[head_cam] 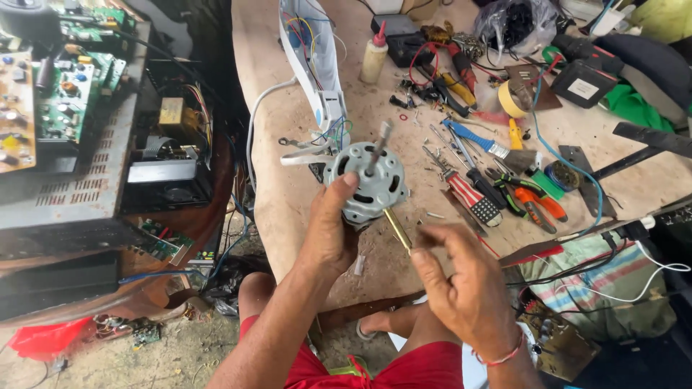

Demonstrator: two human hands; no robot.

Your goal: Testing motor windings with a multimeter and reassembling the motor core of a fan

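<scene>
**Fan motor held over a crowded table**

Above the near edge of the wooden table [288, 194], the left hand [328, 234] grips a round grey fan motor [367, 184] from below, thumb pressed on its rim. The motor's steel shaft [378, 148] points up and away, and thin coloured wires run from the housing to a white plastic fan neck [313, 65] lying lengthwise on the table behind it.

The right hand [461, 284] sits lower and to the right, fingers pinched around the yellow handle of a screwdriver [398, 230], whose upper end reaches the underside of the motor; the tip itself is hidden, so whether it touches a screw cannot be told. A thin red-and-white band circles that wrist.

Right of the motor the table carries a scatter of tools: a red-handled screwdriver [472, 202], orange-handled pliers [537, 205], a blue-handled brush [486, 144], a roll of yellow tape [510, 99] and a small glue bottle with a red tip [375, 54]. A clear plastic bag of dark parts [515, 25] lies at the far edge.

To the left, well apart from the hands, an opened amplifier chassis [169, 144] and green circuit boards [68, 79] are stacked. Red shorts [404, 371] show below.
</scene>
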